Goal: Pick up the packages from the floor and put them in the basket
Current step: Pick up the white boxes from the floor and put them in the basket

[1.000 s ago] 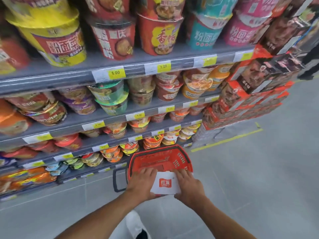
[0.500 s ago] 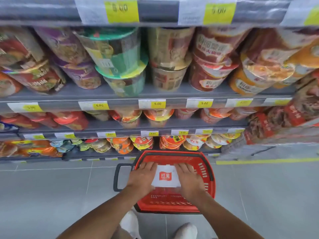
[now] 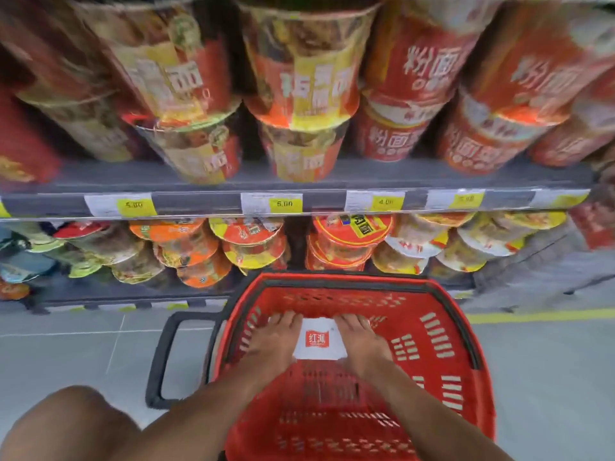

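A white package with a red square logo sits low inside a red plastic shopping basket, toward the basket's far end, its top face turned up to the camera. The left hand presses against its left edge and the right hand against its right edge, fingers pointing away from the person, so the package is clamped between the two palms. Whether it already rests on the basket floor cannot be told. Both forearms reach down over the basket's near rim.

The basket's slotted walls rise around the hands, and nothing else shows inside it. A black loop handle sticks out from the basket's left side, lying just above the floor. A bare knee fills the lower left corner.

The basket stands on a grey tiled floor, hard against the foot of a store shelf unit. A yellow line runs along the floor on the right. Just behind the basket, the bottom shelf holds stacked instant-noodle bowls with orange, yellow and red lids. Above them a grey shelf edge carries yellow price tags, two reading 5.00. Over that stand tall noodle cups in red and yellow, stacked two high and blurred by motion.
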Available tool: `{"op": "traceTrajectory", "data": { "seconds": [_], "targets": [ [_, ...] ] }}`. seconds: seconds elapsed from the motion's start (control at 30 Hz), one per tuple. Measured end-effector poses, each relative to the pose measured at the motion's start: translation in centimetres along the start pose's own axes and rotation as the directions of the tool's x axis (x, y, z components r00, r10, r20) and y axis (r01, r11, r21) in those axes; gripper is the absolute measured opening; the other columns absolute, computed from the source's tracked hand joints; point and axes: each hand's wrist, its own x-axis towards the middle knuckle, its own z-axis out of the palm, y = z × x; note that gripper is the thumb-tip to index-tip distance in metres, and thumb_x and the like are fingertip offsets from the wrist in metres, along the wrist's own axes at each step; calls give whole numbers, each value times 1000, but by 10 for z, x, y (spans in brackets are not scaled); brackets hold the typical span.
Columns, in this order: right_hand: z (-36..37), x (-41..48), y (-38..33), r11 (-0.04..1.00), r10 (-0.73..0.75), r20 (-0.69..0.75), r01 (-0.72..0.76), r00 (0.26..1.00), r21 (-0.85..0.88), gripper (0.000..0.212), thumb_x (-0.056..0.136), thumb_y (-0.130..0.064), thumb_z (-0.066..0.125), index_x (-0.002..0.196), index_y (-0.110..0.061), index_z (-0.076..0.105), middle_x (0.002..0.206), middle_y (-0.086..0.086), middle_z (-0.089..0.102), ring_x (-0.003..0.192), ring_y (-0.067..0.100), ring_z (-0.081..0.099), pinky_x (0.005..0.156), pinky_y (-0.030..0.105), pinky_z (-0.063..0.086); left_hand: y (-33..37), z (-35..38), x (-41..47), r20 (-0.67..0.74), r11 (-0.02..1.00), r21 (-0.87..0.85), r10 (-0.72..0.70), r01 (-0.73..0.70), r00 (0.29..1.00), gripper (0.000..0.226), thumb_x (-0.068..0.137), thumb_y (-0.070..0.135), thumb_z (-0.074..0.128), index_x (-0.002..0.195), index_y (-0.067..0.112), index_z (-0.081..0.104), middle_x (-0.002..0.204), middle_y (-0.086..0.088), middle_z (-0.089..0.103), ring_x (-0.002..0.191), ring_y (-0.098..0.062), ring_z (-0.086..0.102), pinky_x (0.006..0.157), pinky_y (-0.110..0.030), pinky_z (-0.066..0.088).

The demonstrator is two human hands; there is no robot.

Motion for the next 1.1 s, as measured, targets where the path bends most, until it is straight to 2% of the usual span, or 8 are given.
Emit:
{"op": "traceTrajectory", "data": {
  "seconds": [0.13, 0.23, 0.37, 0.5, 0.57, 0.67, 0.77, 1.1],
  "targets": [
    [29, 20, 9, 1000, 1, 49, -2, 999, 31, 91, 90, -25, 76, 160, -28, 18, 157, -8, 26, 148, 21, 27, 104, 45, 49, 1, 41, 21, 13, 999, 37, -15, 14, 1000, 99, 82, 38, 79, 158, 17, 20, 156, -1, 30, 138, -27, 38, 97, -46, 52],
    [38, 21, 15, 999, 10, 58, -12, 998, 45, 94, 90, -35, 76, 162, -26, 17, 161, -7, 24, 150, 20, 24, 112, 47, 40, 4, 51, 30, 10, 998, 55, -7, 7, 1000, 99, 83, 37, 79, 158, 15, 18, 160, -4, 25, 143, -28, 31, 103, -48, 50],
    [37, 18, 16, 997, 11, 78, -17, 997, 72, 102, 86, -47, 77, 163, -25, 14, 164, -6, 21, 153, 20, 17, 117, 47, 34, 7, 46, 29, 42, 998, 69, -11, 8, 999, 102, 82, 34, 81, 159, 15, 16, 162, -5, 24, 146, -28, 29, 107, -45, 44],
    [21, 3, 9, 996, 68, 148, -74, 987, 40, 109, 85, -50, 77, 164, -28, 5, 169, -3, 5, 157, 26, 4, 121, 53, 30, 12, 21, 12, 66, 998, 67, -24, 20, 998, 104, 82, 35, 80, 161, 20, 13, 165, -3, 20, 150, -26, 23, 112, -46, 39],
    [1, -15, 4, 995, 85, 189, -92, 978, 29, 107, 88, -47, 75, 164, -30, 3, 170, -2, 0, 157, 28, 0, 120, 58, 31, 14, -1, -6, 84, 998, 59, -13, 8, 996, 101, 86, 38, 76, 161, 22, 11, 167, -1, 16, 151, -25, 19, 112, -47, 38],
    [-39, -47, -3, 991, 114, 183, -125, 976, 45, 103, 88, -42, 76, 162, -34, 5, 169, -2, 2, 157, 30, 2, 117, 62, 33, 18, -43, -39, 77, 999, 49, 1, -5, 997, 97, 89, 41, 73, 161, 23, 11, 167, -1, 15, 151, -26, 19, 113, -46, 37],
    [-99, -86, -10, 991, 113, 174, -124, 978, 52, 107, 84, -50, 78, 162, -33, 6, 168, -1, 6, 155, 30, 7, 115, 63, 34, 25, -103, -77, 76, 999, 44, 15, -19, 997, 95, 89, 41, 72, 161, 24, 12, 165, -1, 19, 150, -27, 23, 115, -47, 34],
    [-326, -218, -64, 987, 139, 157, -151, 978, 63, 120, 79, -67, 76, 163, -32, -1, 172, 1, -2, 158, 33, 0, 120, 64, 25, 29, -327, -217, 35, 998, -1, 70, -70, 997, 103, 85, 55, 73, 161, 27, 11, 169, -3, 13, 154, -28, 17, 121, -51, 26]
  ]
}}
